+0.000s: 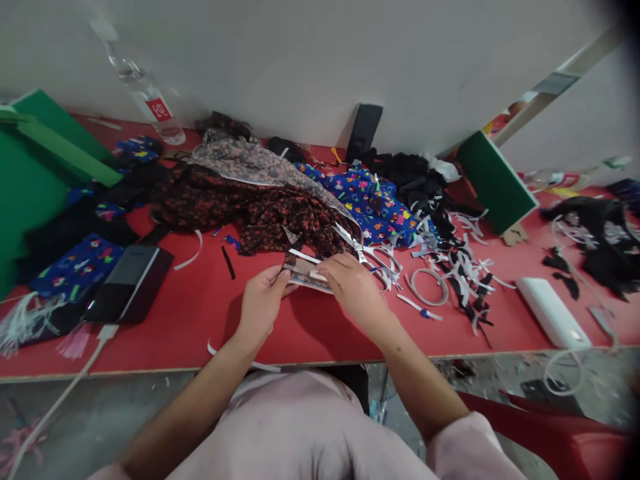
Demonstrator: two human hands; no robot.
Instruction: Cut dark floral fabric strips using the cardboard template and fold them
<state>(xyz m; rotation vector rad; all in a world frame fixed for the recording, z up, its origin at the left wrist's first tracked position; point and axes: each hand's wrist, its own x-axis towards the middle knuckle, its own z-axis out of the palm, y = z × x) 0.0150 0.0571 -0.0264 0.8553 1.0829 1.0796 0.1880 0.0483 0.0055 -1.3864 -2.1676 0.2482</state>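
Between both hands is a small flat piece of patterned fabric (309, 272), brown and grey with white strips along it. My left hand (265, 297) pinches its left end, thumb on top. Over the right part, my right hand (353, 287) has its fingers bent and closed on the piece, hiding that end. Just beyond my right hand lie scissors (385, 260) with white handles, blades pointing up and left. A dark red-and-black floral cloth (280, 213) is heaped behind the hands, touching a grey floral cloth (240, 157).
A blue printed cloth (373, 200) and many black and white scraps (470, 280) cover the right side. A power bank (130, 283) with a cable lies left, a white one (553, 313) right. A bottle (153, 100) and phone (364, 130) stand by the wall. Green boards (497, 180) flank the red table.
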